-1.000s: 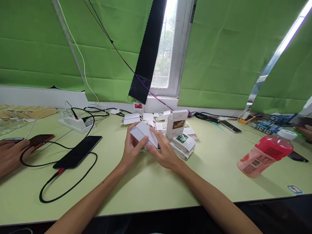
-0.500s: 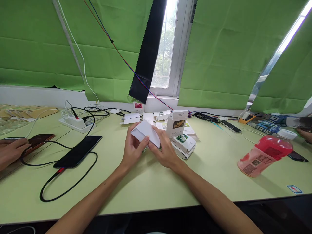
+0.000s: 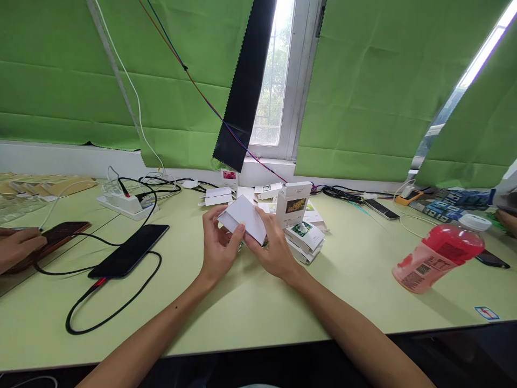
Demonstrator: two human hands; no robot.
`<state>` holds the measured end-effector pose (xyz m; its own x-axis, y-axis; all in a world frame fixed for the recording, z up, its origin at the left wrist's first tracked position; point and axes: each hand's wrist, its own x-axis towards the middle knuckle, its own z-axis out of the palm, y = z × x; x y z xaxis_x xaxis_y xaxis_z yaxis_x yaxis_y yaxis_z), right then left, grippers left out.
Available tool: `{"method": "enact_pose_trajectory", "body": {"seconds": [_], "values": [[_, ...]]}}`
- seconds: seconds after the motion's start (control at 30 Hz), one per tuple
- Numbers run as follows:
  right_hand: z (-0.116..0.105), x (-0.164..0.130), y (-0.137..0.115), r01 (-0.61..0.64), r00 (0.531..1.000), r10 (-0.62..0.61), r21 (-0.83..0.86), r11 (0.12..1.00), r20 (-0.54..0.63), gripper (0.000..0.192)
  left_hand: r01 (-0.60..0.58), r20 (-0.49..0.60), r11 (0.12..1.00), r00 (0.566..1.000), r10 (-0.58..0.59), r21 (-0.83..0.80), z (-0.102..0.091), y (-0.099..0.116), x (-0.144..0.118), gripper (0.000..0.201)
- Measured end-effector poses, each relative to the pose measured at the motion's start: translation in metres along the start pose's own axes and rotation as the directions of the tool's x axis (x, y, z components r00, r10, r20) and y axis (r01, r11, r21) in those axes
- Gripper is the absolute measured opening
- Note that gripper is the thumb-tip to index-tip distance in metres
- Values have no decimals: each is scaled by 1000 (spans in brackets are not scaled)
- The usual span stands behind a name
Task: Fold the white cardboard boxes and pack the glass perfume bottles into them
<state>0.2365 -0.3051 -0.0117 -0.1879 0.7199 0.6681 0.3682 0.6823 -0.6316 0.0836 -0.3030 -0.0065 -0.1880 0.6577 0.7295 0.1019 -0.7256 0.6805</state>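
Observation:
Both my hands hold a small white cardboard box (image 3: 244, 217) a little above the pale green table (image 3: 250, 307). My left hand (image 3: 218, 245) grips its near left end with thumb and fingers. My right hand (image 3: 274, 248) supports its right side from below, thumb on the white face. Just behind it an upright white box with a dark picture (image 3: 293, 204) stands on a pile of flat printed boxes (image 3: 305, 237). More flat white boxes (image 3: 216, 196) lie further back.
A black phone (image 3: 129, 250) on a looping black cable and a white power strip (image 3: 123, 205) lie to the left. Another person's hand (image 3: 16, 248) touches a red-brown phone (image 3: 56, 237). A red drink bottle (image 3: 440, 258) stands at right, with cables and gadgets behind.
The white box has been lifted slightly and tipped so its broad face shows more. My fingers have shifted along it. The other person's hand at left has drawn back.

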Motion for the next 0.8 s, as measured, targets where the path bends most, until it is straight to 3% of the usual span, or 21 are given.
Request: {"method": "enact_pose_trajectory", "body": {"seconds": [0.43, 0.8], "values": [[-2, 0, 0, 10, 999, -8, -39, 999, 45, 65, -100, 28, 991, 995, 98, 92, -4, 0, -1, 44], [-3, 0, 1, 19, 994, -12, -63, 998, 110, 75, -117, 35, 983, 993, 113, 140, -3, 4, -4, 46]]}}
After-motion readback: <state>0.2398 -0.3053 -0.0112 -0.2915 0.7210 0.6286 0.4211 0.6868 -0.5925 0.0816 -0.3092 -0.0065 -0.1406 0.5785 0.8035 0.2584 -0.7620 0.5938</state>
